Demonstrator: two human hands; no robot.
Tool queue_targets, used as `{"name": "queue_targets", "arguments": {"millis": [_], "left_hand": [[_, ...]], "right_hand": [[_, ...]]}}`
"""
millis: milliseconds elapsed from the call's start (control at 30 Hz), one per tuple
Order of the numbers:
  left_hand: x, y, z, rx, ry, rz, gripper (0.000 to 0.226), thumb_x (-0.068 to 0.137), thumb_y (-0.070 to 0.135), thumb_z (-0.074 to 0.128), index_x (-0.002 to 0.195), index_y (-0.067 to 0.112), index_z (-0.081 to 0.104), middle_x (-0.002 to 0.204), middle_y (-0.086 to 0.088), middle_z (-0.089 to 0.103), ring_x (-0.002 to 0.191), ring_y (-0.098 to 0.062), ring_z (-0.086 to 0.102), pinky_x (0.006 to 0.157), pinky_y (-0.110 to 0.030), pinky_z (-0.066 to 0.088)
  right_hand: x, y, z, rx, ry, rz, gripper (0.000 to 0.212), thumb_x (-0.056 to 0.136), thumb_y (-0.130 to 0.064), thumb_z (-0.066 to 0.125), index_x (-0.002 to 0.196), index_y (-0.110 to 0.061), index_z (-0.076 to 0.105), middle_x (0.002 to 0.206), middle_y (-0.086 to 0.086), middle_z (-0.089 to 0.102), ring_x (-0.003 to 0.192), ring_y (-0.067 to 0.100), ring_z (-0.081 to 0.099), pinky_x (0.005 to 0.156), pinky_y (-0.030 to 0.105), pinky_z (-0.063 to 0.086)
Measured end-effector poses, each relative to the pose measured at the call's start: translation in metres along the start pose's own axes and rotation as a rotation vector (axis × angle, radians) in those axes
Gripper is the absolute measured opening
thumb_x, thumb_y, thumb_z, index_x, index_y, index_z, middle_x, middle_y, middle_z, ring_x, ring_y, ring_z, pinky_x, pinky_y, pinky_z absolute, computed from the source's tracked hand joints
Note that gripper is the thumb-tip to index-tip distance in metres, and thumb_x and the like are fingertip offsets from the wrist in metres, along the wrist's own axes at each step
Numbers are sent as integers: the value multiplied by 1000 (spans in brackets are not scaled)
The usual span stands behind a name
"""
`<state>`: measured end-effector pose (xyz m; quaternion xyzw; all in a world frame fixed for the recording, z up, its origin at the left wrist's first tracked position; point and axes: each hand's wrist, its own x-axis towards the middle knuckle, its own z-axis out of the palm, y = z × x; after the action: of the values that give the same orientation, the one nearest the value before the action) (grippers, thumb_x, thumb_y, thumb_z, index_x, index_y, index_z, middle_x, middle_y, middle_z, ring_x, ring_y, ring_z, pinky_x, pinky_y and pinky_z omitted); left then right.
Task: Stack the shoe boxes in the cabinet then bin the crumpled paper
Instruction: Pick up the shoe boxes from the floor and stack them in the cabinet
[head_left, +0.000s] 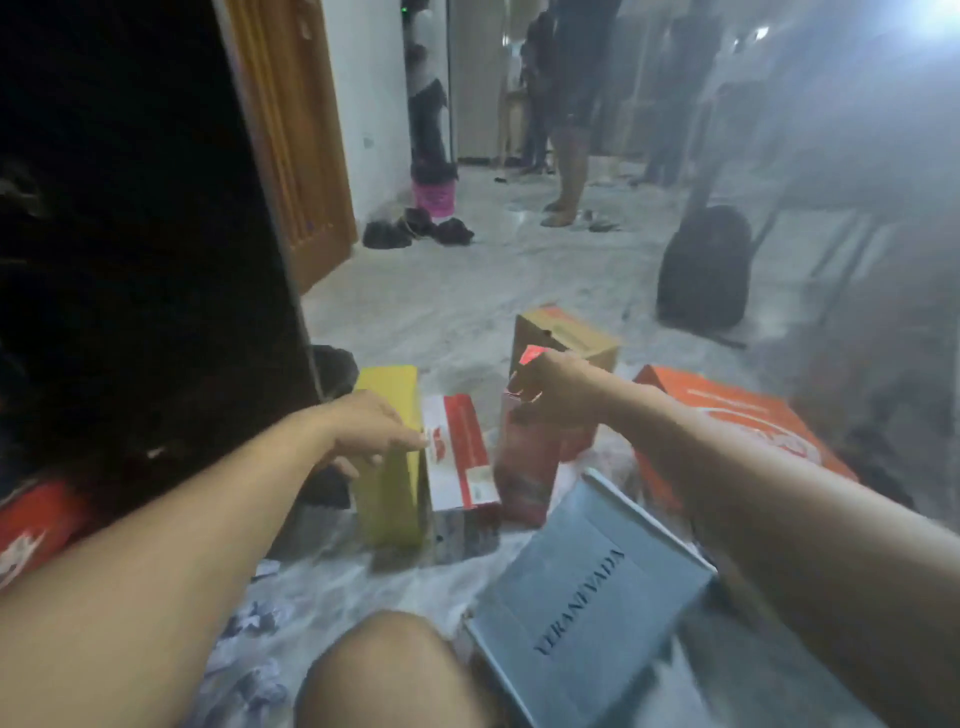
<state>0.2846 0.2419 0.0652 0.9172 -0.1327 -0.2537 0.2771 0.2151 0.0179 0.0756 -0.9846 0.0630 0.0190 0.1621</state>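
A yellow shoe box (390, 457) stands on end on the floor, and my left hand (371, 428) grips its upper edge. Against it leans a red-and-white box (460, 452). My right hand (550, 387) grips the top of a dark red box (522, 467) standing upright. A brown cardboard box (566, 335) stands behind it. An orange box (737, 426) lies to the right under my right forearm. A grey lidded box (592, 597) lies tilted near my knee. Crumpled paper (254, 618) lies on the floor at lower left. The cabinet (135, 234) is dark at the left.
A red box (31, 525) shows at the left edge. A black backpack (704, 265) stands on the floor at the right. People stand at the back of the room. A pink bucket (435, 197) and dark shoes (415, 231) lie by the wooden door (291, 135).
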Motion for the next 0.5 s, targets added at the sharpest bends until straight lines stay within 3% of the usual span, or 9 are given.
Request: {"name": "queue_targets", "arguments": {"millis": [67,167,267,333,400,500], "left_hand": [[3,27,31,25,-60,55,37,83,43,70,106,15,65,112,-3,62,100,-20,64,80,-38,55],[3,61,76,9,-129,121,39,81,41,73,106,11,67,109,-9,65,91,-21,61,67,-31,49],[3,89,119,13,-177,215,31,82,34,74,94,6,67,91,-10,60,77,-22,53,59,-28,44],[6,104,148,9,-179,273,25,81,31,75,89,9,66,91,-9,64,76,-21,57,70,-35,54],[9,115,173,2,-169,300,28,79,30,76,94,7,70,97,-10,69,86,-23,65,85,-42,54],[14,129,206,33,-153,348,34,80,30,74,101,4,70,103,-12,69,90,-23,64,81,-38,52]], "right_hand": [[-28,36,-3,2,-25,81,33,82,-30,73,112,-17,70,110,4,71,101,25,66,77,30,51],[-70,83,-4,17,-40,163,27,86,-29,70,109,-15,70,111,1,69,93,21,63,79,28,50],[-100,128,0,29,-32,296,25,86,-30,70,101,-10,72,101,3,71,81,20,62,66,28,48],[-114,158,8,42,-62,360,27,82,-36,73,94,-11,74,92,3,73,81,23,66,70,34,52],[-127,183,15,62,-74,410,26,80,-38,75,93,-16,76,91,1,73,84,23,68,74,37,56],[-146,211,26,133,-56,495,23,79,-33,76,95,-16,75,95,2,73,89,23,69,75,37,59]]}}
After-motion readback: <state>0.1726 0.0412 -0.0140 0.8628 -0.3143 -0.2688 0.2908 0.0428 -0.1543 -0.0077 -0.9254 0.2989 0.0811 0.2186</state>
